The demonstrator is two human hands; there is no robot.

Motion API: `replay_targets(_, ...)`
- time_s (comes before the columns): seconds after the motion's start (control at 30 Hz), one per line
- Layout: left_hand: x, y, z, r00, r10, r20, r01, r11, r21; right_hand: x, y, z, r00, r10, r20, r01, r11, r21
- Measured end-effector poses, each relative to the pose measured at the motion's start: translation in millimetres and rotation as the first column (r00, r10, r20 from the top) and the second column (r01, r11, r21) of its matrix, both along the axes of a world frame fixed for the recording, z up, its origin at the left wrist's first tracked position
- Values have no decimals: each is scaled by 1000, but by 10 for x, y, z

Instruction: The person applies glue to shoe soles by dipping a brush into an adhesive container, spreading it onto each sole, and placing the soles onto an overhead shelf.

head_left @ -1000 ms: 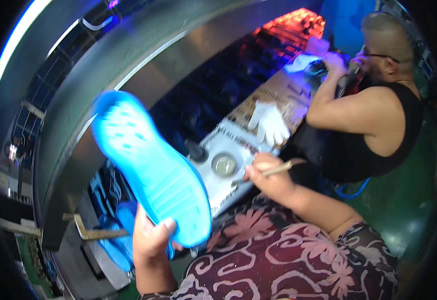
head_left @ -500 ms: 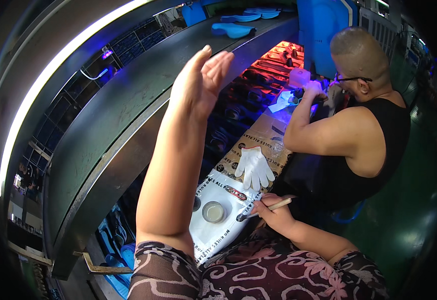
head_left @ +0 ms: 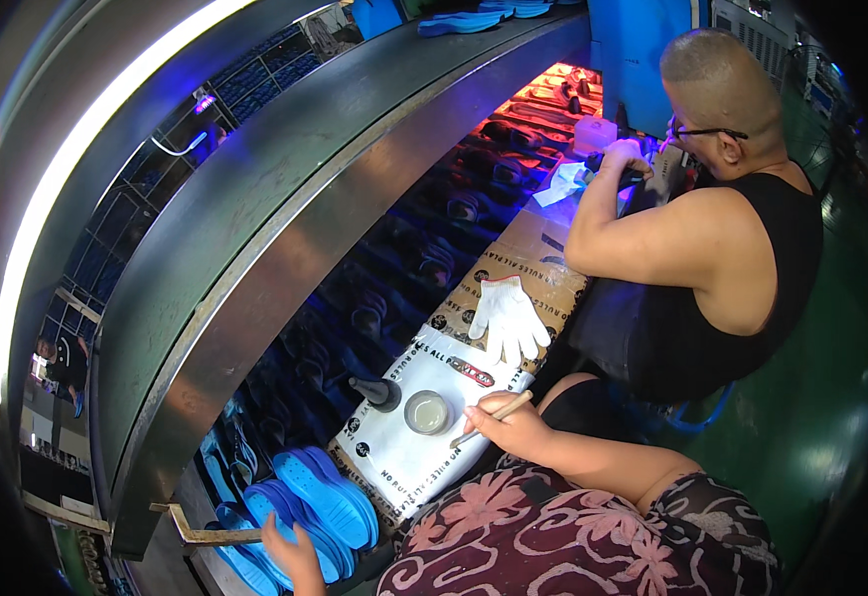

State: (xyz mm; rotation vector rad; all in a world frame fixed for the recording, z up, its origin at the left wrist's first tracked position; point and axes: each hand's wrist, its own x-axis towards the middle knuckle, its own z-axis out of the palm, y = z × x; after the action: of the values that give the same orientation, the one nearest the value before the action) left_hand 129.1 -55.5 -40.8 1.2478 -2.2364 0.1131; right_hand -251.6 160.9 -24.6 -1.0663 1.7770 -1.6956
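My right hand (head_left: 508,429) is closed around a brush (head_left: 513,403) with a pale wooden handle, its tip pointing down over the white-covered work surface. Close by stands a small round pot (head_left: 426,413) with pale liquid in it. At the lower left, my left hand (head_left: 293,556) has its fingers apart beside a pile of blue shoe soles (head_left: 327,497). Whether it touches one of them I cannot tell. A white glove (head_left: 509,320) and a red-handled tool (head_left: 471,372) lie beyond the pot, and a dark conical object (head_left: 374,392) is left of it.
A curved metal-edged upper belt (head_left: 285,149) arches overhead, with blue soles (head_left: 464,22) on it. Beneath it runs a dark conveyor (head_left: 355,288) carrying shoe parts toward or from a red-glowing opening (head_left: 553,99). A co-worker (head_left: 712,228) sits at the right. A metal bracket (head_left: 206,534) juts out lower left.
My left hand has come down from above the upper belt to the blue soles. My right hand has brought the brush closer to the pot, its tip turned downward.
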Motion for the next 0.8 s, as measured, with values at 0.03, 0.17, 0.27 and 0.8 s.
replay_targets(0.03,242,57,-78,987,91,136,-76,990,-116,30,-48,-13,1000,-7,-2,7,1000,4)
replay_targets(0.17,726,15,-395,959,155,238,-199,965,172,190,-179,22,998,54,32,-54,999,5)
replay_targets(0.27,582,-13,-365,904,404,139,-427,854,298,292,-232,10,995,94,16,-94,995,16)
replay_targets(0.8,833,4,-345,945,326,-28,-316,930,188,476,-206,38,990,68,122,-78,994,80)
